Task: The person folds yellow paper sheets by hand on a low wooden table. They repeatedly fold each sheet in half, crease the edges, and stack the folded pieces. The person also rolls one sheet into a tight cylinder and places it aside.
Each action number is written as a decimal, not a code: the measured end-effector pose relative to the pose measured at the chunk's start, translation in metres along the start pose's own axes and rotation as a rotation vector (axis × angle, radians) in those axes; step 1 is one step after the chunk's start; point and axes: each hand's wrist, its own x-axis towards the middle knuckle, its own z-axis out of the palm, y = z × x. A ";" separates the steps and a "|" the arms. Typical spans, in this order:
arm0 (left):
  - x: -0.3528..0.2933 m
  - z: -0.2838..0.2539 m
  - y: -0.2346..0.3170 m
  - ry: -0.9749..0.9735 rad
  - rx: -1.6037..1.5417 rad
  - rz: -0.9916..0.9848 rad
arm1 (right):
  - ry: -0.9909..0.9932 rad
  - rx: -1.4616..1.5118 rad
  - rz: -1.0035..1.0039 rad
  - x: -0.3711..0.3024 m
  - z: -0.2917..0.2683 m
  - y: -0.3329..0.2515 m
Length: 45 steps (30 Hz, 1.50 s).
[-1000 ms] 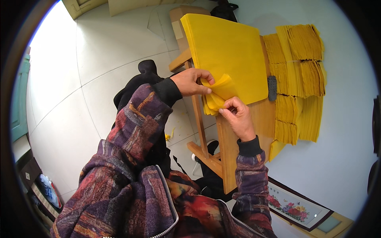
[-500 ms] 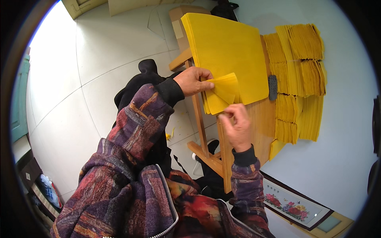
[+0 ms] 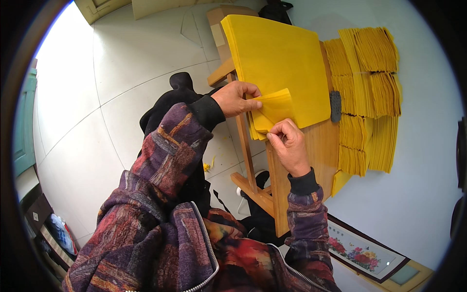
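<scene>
A stack of large yellow paper sheets [image 3: 282, 58] lies on a wooden table [image 3: 304, 160]. At its near left corner, my left hand [image 3: 238, 99] pinches a few turned-up sheet corners [image 3: 278, 104] between thumb and fingers. My right hand [image 3: 290, 144] is at the stack's near edge, thumb and forefinger pressed together on the corner of a yellow sheet. How many sheets are between these fingers cannot be made out.
Bundles of folded yellow paper [image 3: 372, 95] are piled in rows beyond the table's right side. A dark grey block [image 3: 335, 106] sits beside the stack. A framed flower picture [image 3: 362, 250] is at the lower right, a cardboard box [image 3: 218, 34] behind the table.
My right hand has moved up and slightly left, from just below the stack onto the sheet corner, and its fingers have closed there. My left hand stays in place.
</scene>
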 end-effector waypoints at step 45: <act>-0.002 0.004 0.006 0.074 -0.004 -0.018 | 0.212 -0.393 -0.157 -0.045 0.007 0.016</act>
